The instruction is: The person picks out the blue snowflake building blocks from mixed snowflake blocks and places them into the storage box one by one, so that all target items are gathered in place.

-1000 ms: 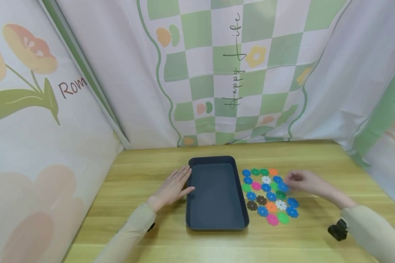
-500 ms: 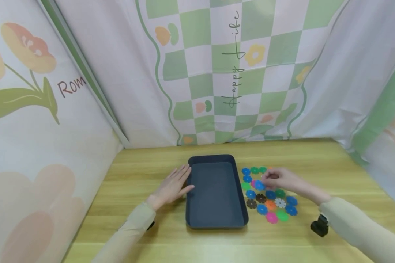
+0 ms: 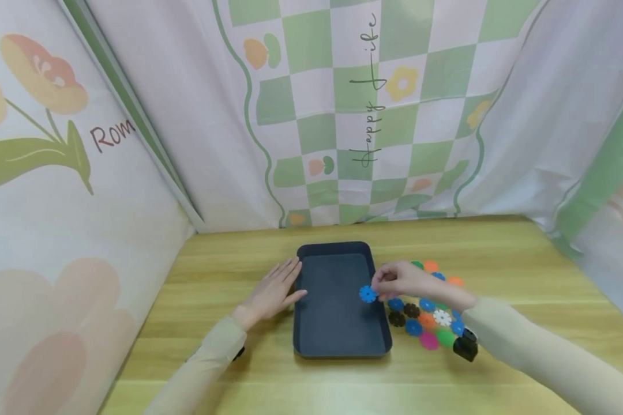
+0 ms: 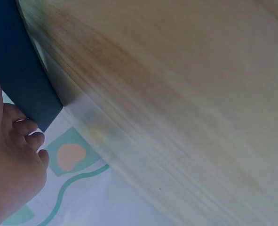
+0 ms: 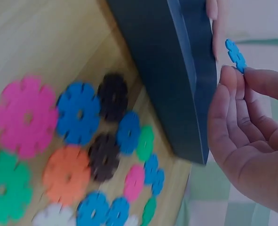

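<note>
Between thumb and fingertips, my right hand pinches a blue flower-shaped disc, held over the right side of a dark rectangular tray. The right wrist view shows the same blue disc sticking out past the fingertips, above the tray wall. My left hand lies at the tray's left rim with its fingers extended and touching it. In the left wrist view the left hand is beside the tray's outer wall. The tray's inside shows no discs.
Right of the tray, many notched discs lie flat on the wooden table, among them a pink disc, an orange disc and a white disc. My right forearm hides part of them. A patterned curtain hangs behind the table.
My right hand has moved left from the far side of the discs to above the tray, carrying the blue disc. The left hand has stayed at the tray's rim.
</note>
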`<action>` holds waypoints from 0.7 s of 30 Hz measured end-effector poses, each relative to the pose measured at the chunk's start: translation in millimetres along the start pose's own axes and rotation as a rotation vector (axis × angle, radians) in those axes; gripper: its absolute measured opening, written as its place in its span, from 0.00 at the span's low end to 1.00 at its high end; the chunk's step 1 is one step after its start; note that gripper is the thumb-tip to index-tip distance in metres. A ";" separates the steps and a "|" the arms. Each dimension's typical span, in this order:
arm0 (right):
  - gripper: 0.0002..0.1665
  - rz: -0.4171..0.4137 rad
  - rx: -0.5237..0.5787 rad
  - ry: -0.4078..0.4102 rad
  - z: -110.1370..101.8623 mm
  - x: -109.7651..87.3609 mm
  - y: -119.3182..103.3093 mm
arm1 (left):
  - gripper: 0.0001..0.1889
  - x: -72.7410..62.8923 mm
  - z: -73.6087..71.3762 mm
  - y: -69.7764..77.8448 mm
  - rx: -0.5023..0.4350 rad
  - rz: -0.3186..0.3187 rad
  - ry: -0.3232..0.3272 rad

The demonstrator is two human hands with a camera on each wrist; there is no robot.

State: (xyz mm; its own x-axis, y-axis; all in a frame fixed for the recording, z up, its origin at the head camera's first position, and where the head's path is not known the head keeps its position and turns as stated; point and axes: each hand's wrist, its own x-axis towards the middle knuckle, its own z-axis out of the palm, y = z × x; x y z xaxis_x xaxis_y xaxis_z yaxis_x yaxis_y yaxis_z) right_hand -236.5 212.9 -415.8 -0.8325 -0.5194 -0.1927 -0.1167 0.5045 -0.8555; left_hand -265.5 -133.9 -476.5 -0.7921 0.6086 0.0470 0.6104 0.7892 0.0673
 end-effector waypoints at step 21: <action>0.06 0.048 -0.081 -0.050 64.4 41.8 -21.5 | 0.40 0.6 -3.8 1.5 0.002 -0.005 -0.013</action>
State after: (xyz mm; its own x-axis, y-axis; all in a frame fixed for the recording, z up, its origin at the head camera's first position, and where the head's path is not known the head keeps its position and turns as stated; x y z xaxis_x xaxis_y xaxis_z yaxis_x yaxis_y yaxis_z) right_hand -233.9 135.9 -436.4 -0.8101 -0.5265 -0.2579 -0.1225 0.5822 -0.8038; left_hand -265.0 -132.7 -472.5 -0.7948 0.6060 0.0336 0.6067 0.7922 0.0659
